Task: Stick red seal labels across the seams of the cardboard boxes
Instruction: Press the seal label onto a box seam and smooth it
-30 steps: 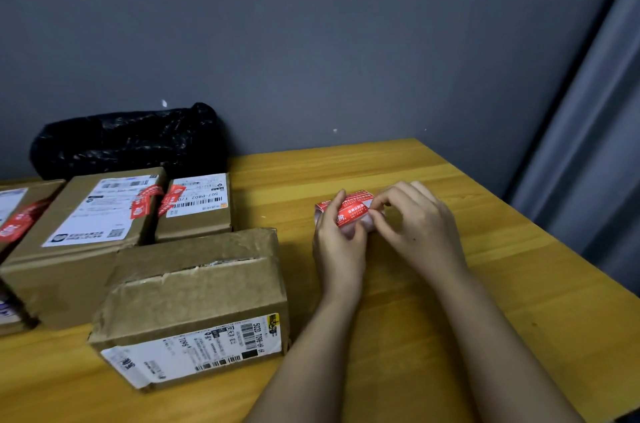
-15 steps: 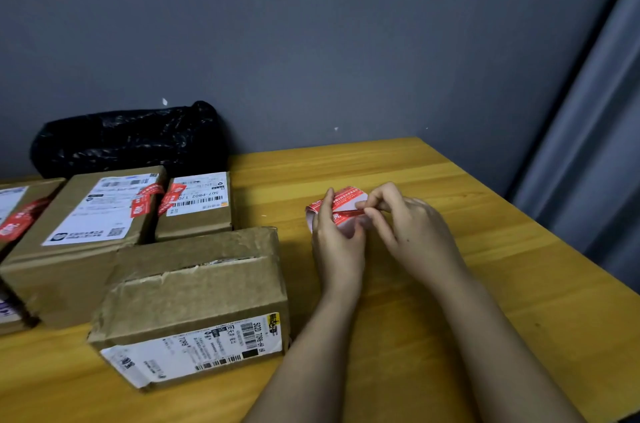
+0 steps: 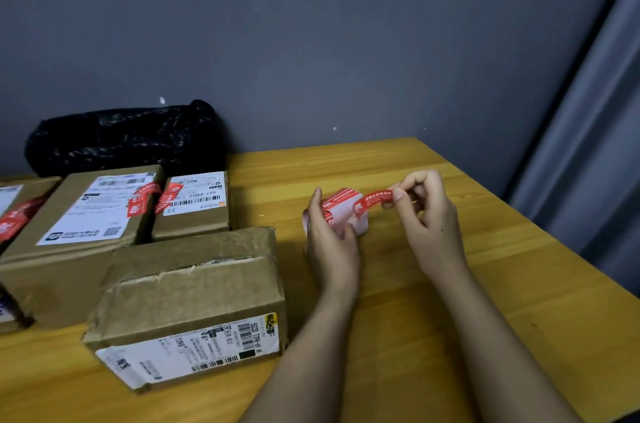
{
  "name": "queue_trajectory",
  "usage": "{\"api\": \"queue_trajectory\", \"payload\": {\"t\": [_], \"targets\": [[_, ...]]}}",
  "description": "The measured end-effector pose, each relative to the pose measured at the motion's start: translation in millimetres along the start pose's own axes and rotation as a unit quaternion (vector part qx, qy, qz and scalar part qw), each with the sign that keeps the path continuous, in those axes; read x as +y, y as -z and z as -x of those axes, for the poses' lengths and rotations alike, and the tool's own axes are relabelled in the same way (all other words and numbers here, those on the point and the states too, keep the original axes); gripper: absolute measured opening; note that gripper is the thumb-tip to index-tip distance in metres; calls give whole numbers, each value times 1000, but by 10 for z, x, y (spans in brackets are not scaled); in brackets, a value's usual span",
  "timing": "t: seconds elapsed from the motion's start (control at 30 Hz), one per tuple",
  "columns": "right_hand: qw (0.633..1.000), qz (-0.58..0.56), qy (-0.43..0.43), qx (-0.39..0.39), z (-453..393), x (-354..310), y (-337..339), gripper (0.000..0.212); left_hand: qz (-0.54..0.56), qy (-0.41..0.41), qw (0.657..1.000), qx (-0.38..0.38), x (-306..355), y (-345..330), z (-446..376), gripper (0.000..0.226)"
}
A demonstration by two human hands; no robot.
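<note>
**Peeling a seal off the roll**

Your left hand [image 3: 332,242] cups the label roll [image 3: 343,211] above the table [image 3: 485,284] to steady it; your right hand [image 3: 426,211] pinches a glossy red label [image 3: 372,200], half lifted and curling. The unsealed box [image 3: 187,287], creased matte cardboard with a ragged seam, waits just left.

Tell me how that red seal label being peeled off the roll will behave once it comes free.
The red seal label already curves between the label roll and the right hand, so it is probably thin and floppy. Its sticky side may cling to fingers or itself. It looks nearly weightless, so a pinch at one end should carry it.
</note>
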State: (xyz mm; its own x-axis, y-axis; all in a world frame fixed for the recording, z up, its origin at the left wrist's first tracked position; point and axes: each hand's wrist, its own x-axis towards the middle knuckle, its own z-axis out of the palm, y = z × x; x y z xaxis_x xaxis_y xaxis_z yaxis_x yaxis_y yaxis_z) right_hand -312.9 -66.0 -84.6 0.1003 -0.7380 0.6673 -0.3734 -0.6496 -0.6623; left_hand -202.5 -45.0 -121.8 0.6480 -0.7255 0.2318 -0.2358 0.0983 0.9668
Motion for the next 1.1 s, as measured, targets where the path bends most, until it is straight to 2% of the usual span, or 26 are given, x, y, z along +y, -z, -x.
{"api": "queue_trajectory", "payload": {"t": [0.1,0.23,0.33,0.43,0.5,0.57,0.63,0.73,0.83,0.93,1.1], "targets": [[999,-22,-28,25,-10,27,-29,6,-115,4,993,-9,17,-12,25,78],[996,-22,-79,36,-8,89,-101,14,-274,16,961,17,130,17,115,91],[994,-26,-105,33,-8,135,-123,13,-288,24,957,16,155,27,167,95],[990,-37,-127,40,-14,163,-137,16,-250,29,968,14,164,46,224,94],[988,-43,-137,51,-22,174,-130,17,-218,2,975,29,185,40,301,93],[986,-54,-145,60,-35,167,-103,16,-187,-66,978,70,245,39,378,82],[984,-62,-154,70,-69,152,-61,19,-152,-120,978,75,371,62,442,67],[981,-74,-157,91,-143,43,4,19,-97,-165,981,-6,676,170,428,51],[981,-96,-142,92,-194,-202,33,13,-66,-229,967,-86,1032,370,322,19],[986,-106,-106,73,-233,-532,0,3,-117,-277,949,-93,1346,667,209,7],[987,-130,-84,43,-340,-953,-164,6,-206,-300,931,-20,1554,1201,-120,9]]}}
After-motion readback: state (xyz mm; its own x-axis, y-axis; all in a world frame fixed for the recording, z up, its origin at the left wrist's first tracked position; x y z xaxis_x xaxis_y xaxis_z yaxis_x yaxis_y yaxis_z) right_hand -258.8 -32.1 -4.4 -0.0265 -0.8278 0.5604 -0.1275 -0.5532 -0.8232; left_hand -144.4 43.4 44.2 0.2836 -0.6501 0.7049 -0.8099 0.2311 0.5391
